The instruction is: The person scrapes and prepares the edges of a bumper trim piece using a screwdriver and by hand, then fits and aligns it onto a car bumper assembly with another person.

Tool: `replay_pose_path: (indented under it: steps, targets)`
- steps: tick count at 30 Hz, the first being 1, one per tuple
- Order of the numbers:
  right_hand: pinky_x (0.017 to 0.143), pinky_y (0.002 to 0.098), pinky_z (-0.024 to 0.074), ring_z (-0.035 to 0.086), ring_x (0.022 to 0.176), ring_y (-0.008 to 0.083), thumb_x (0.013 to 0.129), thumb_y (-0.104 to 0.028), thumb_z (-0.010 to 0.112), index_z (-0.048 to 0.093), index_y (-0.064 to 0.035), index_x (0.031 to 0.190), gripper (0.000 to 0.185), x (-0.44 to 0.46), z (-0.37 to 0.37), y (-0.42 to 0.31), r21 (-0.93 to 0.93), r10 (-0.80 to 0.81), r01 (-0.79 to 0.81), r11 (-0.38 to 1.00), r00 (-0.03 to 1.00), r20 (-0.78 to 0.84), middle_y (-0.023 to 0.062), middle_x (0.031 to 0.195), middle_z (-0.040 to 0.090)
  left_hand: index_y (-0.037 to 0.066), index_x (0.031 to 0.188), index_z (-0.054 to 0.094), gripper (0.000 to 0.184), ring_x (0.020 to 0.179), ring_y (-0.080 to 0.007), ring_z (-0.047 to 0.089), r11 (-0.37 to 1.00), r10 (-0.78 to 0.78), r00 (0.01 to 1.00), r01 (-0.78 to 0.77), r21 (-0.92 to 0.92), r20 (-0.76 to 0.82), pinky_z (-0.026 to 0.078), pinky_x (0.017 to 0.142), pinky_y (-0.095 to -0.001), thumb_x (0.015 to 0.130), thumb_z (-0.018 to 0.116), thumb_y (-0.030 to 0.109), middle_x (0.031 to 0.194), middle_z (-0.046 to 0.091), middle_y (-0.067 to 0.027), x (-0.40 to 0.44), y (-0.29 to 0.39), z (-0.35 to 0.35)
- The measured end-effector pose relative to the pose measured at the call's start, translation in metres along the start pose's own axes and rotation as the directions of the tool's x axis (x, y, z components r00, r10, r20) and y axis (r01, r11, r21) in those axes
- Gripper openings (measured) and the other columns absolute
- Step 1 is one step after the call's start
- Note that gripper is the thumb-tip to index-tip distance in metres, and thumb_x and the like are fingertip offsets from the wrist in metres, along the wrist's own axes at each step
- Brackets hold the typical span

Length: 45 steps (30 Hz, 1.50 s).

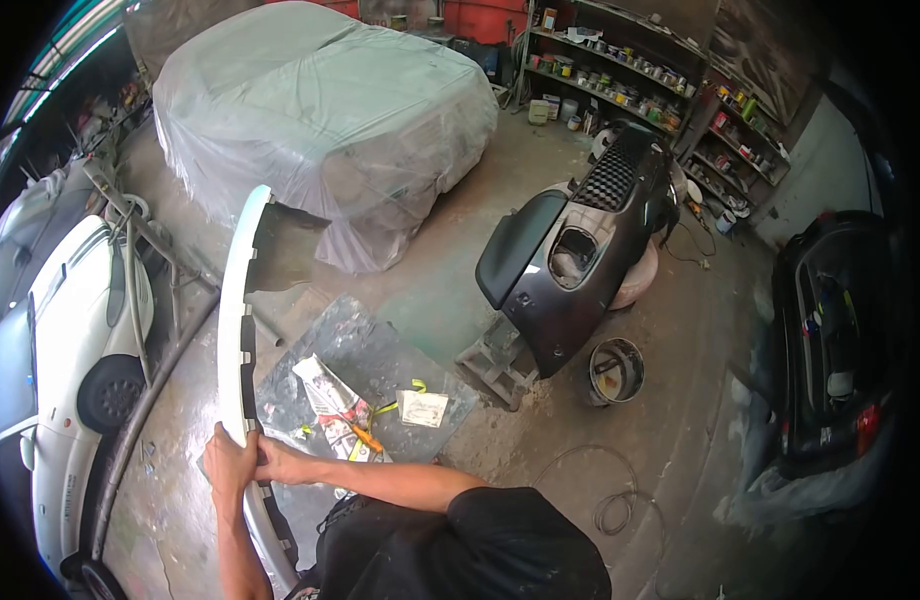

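A long, curved white car trim strip with small clips along its dark inner edge stands nearly upright in front of me. Its top end reaches toward the covered car, and the lower end runs down beside my body. My left hand is closed round the strip from the left side. Just to its right, my right hand grips the inner edge, fingers partly hidden behind the strip and the left hand. On the floor nearby lies a dark sheet with crumpled newspaper, an orange-handled tool and a card.
A plastic-covered car stands ahead. Right of centre, a dark bumper rests on a metal stand near a bucket. A hose coils on the floor. A white car and pipe frame stand left.
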State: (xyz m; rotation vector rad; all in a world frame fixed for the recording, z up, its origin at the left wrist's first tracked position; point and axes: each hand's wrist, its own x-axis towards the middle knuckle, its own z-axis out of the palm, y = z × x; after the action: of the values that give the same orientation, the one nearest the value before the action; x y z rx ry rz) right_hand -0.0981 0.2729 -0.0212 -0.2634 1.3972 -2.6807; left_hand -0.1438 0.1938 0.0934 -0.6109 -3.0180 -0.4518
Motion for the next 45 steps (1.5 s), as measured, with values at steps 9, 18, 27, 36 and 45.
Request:
replay_pose_path:
  steps: [9,18,27,36,45]
  targets:
    - [0.069,0.0273,0.052,0.06,0.083,0.0119,0.088,-0.019,0.069,0.041,-0.0001,0.129,0.053,-0.002,0.003,-0.006,0.016,0.055,-0.055,0.998,0.998,-0.02,0.0074,0.102,0.058,-0.008,0.106,0.059,0.049,0.079,-0.0371,0.07,0.932,0.022,1.0,-0.015,-0.362,0.017,0.054,0.073,-0.0422,0.074,0.075,0.025,0.084,0.068,-0.0267,0.004,-0.018,0.014]
    - [0.068,0.0275,0.0552,0.064,0.079,0.0137,0.092,-0.019,0.06,0.053,0.0024,0.116,0.033,-0.005,-0.001,-0.019,-0.106,0.059,-0.052,0.993,0.996,0.06,0.0081,0.096,0.062,-0.003,0.121,0.053,0.065,0.088,-0.0172,0.061,0.682,0.233,0.885,0.147,-0.717,0.403,0.051,0.079,-0.0342,0.079,0.076,0.041,0.098,0.063,-0.009,0.006,-0.051,0.005]
    - [0.077,0.0323,0.0596,0.064,0.098,0.0171,0.095,-0.025,0.063,0.05,0.0,0.119,0.037,-0.011,-0.029,-0.01,0.021,0.199,-0.199,0.98,0.98,-0.024,0.011,0.112,0.06,-0.006,0.144,0.033,0.102,0.118,-0.0251,0.05,0.421,0.376,0.619,0.549,-0.722,0.69,0.042,0.099,-0.0402,0.073,0.075,0.054,0.127,0.053,-0.0174,-0.029,-0.124,0.06]
    - [0.081,0.0362,0.0561,0.057,0.113,0.0183,0.092,-0.038,0.067,0.045,-0.0098,0.136,0.057,-0.036,-0.082,-0.007,-0.032,0.303,-0.307,0.951,0.949,-0.085,0.0065,0.124,0.056,-0.01,0.146,0.025,0.114,0.124,-0.0335,0.051,0.78,0.169,0.844,0.201,-0.593,0.508,0.042,0.104,-0.0404,0.059,0.082,0.037,0.133,0.05,-0.0285,-0.028,-0.081,0.09]
    - [0.084,0.0392,0.0531,0.057,0.116,0.0224,0.089,-0.051,0.066,0.048,-0.0081,0.136,0.066,-0.057,-0.104,0.002,-0.062,0.369,-0.389,0.919,0.905,-0.214,0.0096,0.127,0.058,-0.013,0.143,0.026,0.118,0.118,-0.0384,0.057,0.888,-0.06,0.86,0.278,-0.366,0.507,0.046,0.1,-0.0411,0.056,0.082,0.043,0.127,0.053,-0.0336,-0.046,-0.033,0.101]
